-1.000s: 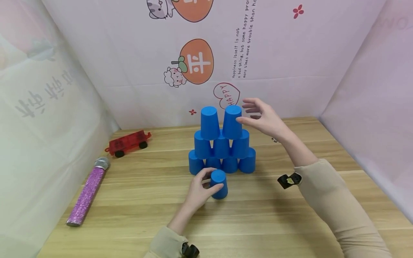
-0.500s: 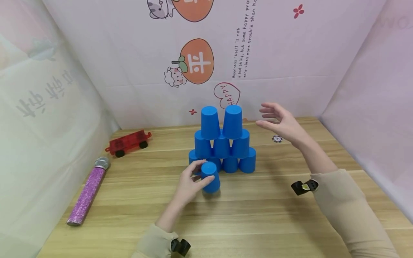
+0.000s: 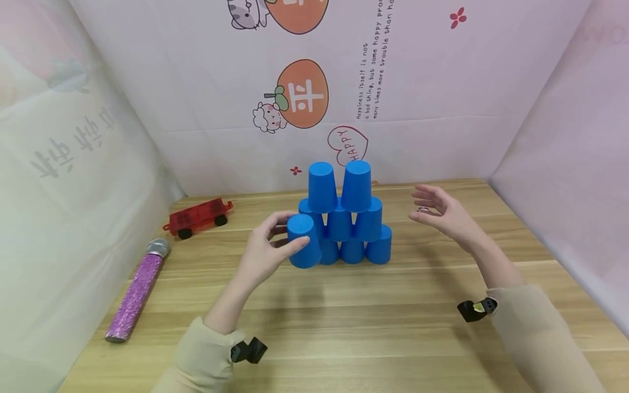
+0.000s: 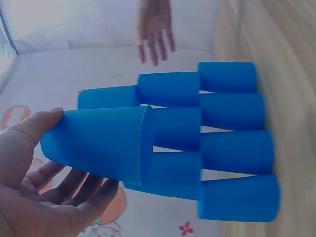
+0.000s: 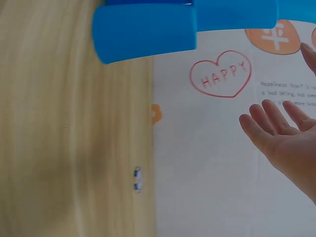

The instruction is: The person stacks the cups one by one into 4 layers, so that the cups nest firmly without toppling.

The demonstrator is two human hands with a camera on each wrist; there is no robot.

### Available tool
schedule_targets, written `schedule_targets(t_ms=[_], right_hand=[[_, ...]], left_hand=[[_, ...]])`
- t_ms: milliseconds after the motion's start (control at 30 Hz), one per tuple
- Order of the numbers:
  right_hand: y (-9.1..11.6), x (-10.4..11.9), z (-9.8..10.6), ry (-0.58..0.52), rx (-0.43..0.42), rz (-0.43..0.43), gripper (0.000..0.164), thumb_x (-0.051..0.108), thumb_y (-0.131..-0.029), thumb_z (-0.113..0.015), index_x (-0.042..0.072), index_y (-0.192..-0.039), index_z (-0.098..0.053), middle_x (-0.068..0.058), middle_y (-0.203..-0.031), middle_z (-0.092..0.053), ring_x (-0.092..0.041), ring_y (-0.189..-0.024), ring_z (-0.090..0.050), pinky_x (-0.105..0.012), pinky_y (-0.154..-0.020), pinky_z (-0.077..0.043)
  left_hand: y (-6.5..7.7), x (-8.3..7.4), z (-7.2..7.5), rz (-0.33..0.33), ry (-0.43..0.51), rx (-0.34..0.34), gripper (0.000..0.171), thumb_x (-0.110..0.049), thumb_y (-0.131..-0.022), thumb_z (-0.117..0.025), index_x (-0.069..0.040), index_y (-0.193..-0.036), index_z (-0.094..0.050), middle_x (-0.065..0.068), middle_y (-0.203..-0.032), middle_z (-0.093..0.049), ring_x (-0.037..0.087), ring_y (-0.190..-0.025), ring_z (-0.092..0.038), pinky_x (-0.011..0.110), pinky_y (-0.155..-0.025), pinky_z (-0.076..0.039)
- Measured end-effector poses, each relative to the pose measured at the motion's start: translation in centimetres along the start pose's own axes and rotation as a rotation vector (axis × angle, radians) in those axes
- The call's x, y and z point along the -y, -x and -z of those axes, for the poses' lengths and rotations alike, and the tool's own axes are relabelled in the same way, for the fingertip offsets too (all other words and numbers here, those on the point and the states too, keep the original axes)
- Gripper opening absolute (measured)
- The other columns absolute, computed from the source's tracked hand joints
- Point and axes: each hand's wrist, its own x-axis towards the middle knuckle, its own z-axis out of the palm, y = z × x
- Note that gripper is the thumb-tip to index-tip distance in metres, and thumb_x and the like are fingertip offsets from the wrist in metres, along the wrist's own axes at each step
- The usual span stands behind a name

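Observation:
Blue cups stand upside down in a tiered stack, with a pair of them, the left top cup (image 3: 321,188) and the right top cup (image 3: 357,186), forming the highest tier. My left hand (image 3: 265,246) grips another blue cup (image 3: 304,243) between thumb and fingers. It is held in the air in front of the stack's left side, hiding part of the lower tiers. In the left wrist view this held cup (image 4: 98,143) is near the camera, apart from the thumb side of the palm. My right hand (image 3: 444,215) holds nothing, its fingers relaxed, to the right of the stack.
A red toy wagon (image 3: 198,217) and a glittery purple microphone (image 3: 135,295) lie on the left of the wooden table (image 3: 354,327). A small round chip (image 5: 138,179) lies behind the right hand. Printed cloth walls (image 3: 221,109) enclose the table.
My left hand has lifted the cup off the table and carried it up and to the left. My right hand has drawn away from the top tier, rightward and down.

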Motion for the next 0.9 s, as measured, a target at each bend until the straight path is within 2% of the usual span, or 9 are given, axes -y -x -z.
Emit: schedule_targets(t_ms=[67,267,400,567,633,700,800,900], right_hand=[[0.2,-1.0,-0.2,-0.002,0.012,-0.001,0.068,0.024,-0.091,-0.063,0.013,-0.147,-0.025,-0.015,-0.146,-0.038,-0.032,-0.133,-0.038,-0.008,-0.087,-0.042],[0.6,-3.5,-1.3,-0.039,0.032,-0.005,0.068,0.023,-0.091,-0.063,0.007,-0.146,-0.026,-0.020,-0.145,-0.038,-0.036,-0.133,-0.038,-0.008,-0.087,-0.042],[0.8,-4.4,-2.1,-0.083,0.038,0.012,0.066,0.016,-0.090,-0.063,0.002,-0.145,-0.027,-0.024,-0.143,-0.039,-0.041,-0.131,-0.038,-0.005,-0.086,-0.043],[0.7,-5.3,-3.3,-0.095,0.070,-0.015,0.068,0.019,-0.089,-0.065,0.003,-0.145,-0.028,-0.023,-0.143,-0.040,-0.041,-0.131,-0.039,-0.006,-0.087,-0.042],[0.7,-5.7,-3.7,-0.094,0.077,-0.021,0.068,0.019,-0.089,-0.065,0.003,-0.145,-0.029,-0.023,-0.144,-0.039,-0.041,-0.131,-0.039,-0.011,-0.091,-0.044],[0.6,-6.0,-4.1,-0.094,0.080,-0.015,0.067,0.018,-0.089,-0.065,0.003,-0.144,-0.030,-0.024,-0.143,-0.039,-0.042,-0.130,-0.040,-0.024,-0.097,-0.046],[0.4,-6.4,-4.7,-0.082,0.085,-0.007,0.067,0.018,-0.089,-0.065,0.001,-0.143,-0.030,-0.027,-0.142,-0.039,-0.044,-0.129,-0.040,-0.045,-0.104,-0.042],[0.1,-6.8,-5.2,-0.068,0.093,-0.024,0.069,0.022,-0.088,-0.066,0.001,-0.143,-0.030,-0.027,-0.142,-0.039,-0.044,-0.129,-0.041,-0.055,-0.103,-0.040]], left_hand=[[-0.3,-0.9,0.6,-0.017,-0.018,0.002,0.048,-0.028,-0.085,-0.070,-0.018,-0.128,-0.052,0.006,-0.127,-0.057,0.027,-0.116,-0.055,0.049,-0.096,-0.049],[-1.2,-3.5,2.0,-0.070,-0.084,-0.019,0.049,-0.032,-0.085,-0.070,-0.020,-0.129,-0.052,0.006,-0.125,-0.058,0.026,-0.116,-0.057,0.047,-0.092,-0.051],[-2.0,-5.1,2.6,-0.116,-0.097,-0.028,0.049,-0.033,-0.085,-0.069,-0.020,-0.129,-0.052,0.005,-0.125,-0.058,0.024,-0.114,-0.058,0.044,-0.090,-0.053],[-3.2,-7.0,3.4,-0.153,-0.101,-0.040,0.051,-0.036,-0.085,-0.068,-0.020,-0.130,-0.051,0.005,-0.127,-0.058,0.023,-0.114,-0.058,0.046,-0.091,-0.052],[-3.8,-7.7,3.7,-0.164,-0.090,-0.049,0.052,-0.036,-0.085,-0.068,-0.020,-0.130,-0.051,0.005,-0.127,-0.058,0.023,-0.115,-0.057,0.047,-0.092,-0.051],[-4.4,-8.3,3.9,-0.173,-0.078,-0.059,0.053,-0.036,-0.085,-0.068,-0.019,-0.131,-0.050,0.006,-0.128,-0.058,0.023,-0.115,-0.057,0.047,-0.093,-0.051],[-5.3,-9.1,4.2,-0.175,-0.068,-0.071,0.054,-0.037,-0.085,-0.068,-0.019,-0.132,-0.050,0.006,-0.129,-0.058,0.023,-0.115,-0.058,0.048,-0.094,-0.050],[-6.2,-9.9,4.2,-0.168,-0.073,-0.076,0.054,-0.039,-0.084,-0.068,-0.020,-0.131,-0.050,0.006,-0.129,-0.058,0.024,-0.114,-0.059,0.048,-0.093,-0.051]])
